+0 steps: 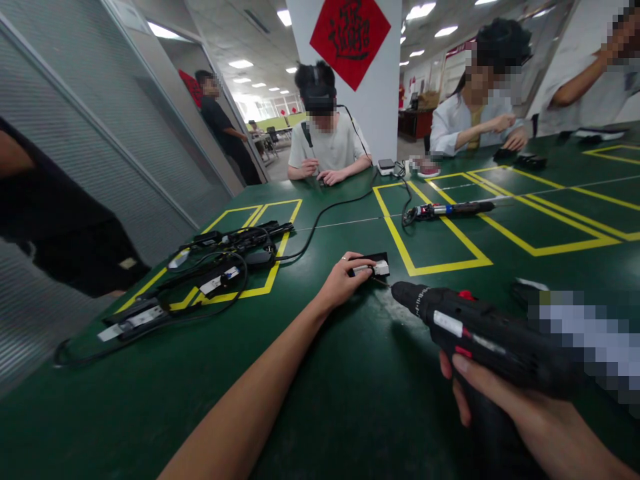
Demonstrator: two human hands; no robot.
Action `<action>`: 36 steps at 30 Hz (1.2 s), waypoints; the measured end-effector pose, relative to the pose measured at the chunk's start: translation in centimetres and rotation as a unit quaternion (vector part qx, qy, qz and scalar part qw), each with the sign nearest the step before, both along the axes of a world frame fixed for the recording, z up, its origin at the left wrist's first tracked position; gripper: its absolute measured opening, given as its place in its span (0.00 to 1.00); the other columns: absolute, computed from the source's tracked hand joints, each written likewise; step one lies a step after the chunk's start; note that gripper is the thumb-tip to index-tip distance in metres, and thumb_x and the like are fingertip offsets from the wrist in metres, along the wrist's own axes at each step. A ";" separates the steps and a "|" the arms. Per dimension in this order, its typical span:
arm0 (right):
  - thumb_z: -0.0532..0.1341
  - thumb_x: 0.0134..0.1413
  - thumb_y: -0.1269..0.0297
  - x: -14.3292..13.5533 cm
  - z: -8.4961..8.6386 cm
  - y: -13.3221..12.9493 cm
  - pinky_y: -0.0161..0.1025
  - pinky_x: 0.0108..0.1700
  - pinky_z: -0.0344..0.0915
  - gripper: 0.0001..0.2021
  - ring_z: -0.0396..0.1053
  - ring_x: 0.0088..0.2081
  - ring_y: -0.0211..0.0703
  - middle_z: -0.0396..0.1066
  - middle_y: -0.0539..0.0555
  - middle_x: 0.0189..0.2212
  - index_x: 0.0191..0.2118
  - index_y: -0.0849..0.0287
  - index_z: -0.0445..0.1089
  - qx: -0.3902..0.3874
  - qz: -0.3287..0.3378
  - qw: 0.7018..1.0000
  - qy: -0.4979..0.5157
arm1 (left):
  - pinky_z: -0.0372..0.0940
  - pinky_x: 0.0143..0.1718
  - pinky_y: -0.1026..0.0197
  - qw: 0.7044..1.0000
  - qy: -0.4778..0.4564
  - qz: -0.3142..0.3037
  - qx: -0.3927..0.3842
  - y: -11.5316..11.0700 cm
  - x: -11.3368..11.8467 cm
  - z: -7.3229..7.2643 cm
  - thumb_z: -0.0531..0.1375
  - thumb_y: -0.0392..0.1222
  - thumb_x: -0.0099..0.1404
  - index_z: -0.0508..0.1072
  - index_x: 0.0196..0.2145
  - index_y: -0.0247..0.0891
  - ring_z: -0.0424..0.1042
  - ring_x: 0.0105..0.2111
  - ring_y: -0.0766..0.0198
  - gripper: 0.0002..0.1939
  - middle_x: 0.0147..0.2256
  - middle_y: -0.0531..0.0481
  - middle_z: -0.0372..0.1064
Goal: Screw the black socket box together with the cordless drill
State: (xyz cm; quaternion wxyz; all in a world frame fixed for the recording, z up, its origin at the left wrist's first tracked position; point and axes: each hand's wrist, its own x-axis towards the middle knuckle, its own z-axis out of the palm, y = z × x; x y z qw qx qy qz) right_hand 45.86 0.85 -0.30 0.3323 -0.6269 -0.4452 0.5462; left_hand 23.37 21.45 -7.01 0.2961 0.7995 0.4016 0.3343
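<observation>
My right hand [505,393] is wrapped round the grip of a black cordless drill [480,327], which points left and away from me over the green table. Its thin bit reaches toward a small black part with a white piece in it [382,268]. My left hand [347,280] presses that part against the tabletop, fingers closed over it. The bit's tip lies close to the part's near edge; I cannot tell whether it touches.
Black cables and slim dark devices [235,260] lie in a heap at the left. A dark rod-like device [450,209] lies farther right, across yellow tape [450,269]. People sit opposite [327,143] and at the right [480,130]; another person [55,207] stands at the left.
</observation>
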 end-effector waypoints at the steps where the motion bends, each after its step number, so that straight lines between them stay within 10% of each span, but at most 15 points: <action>1: 0.55 0.54 0.44 0.0 -0.1 0.0 0.45 0.39 0.62 0.19 0.70 0.29 0.48 0.73 0.49 0.21 0.30 0.53 0.73 -0.001 -0.001 1.000 -0.004 | 0.59 0.52 0.57 1.000 0.001 0.000 -0.001 0.0 0.0 0.1 0.56 0.44 0.63 0.75 0.44 0.41 0.65 0.47 0.60 0.14 0.46 0.45 0.63; 36: 0.57 0.53 0.45 -0.5 0.1 -0.1 0.43 0.36 0.64 0.17 0.70 0.27 0.47 0.72 0.49 0.19 0.29 0.53 0.72 0.029 -0.011 1.000 0.000 | 0.60 0.49 0.58 1.000 -0.006 0.019 0.007 0.0 0.3 0.0 0.55 0.46 0.63 0.76 0.43 0.40 0.66 0.44 0.61 0.14 0.43 0.46 0.64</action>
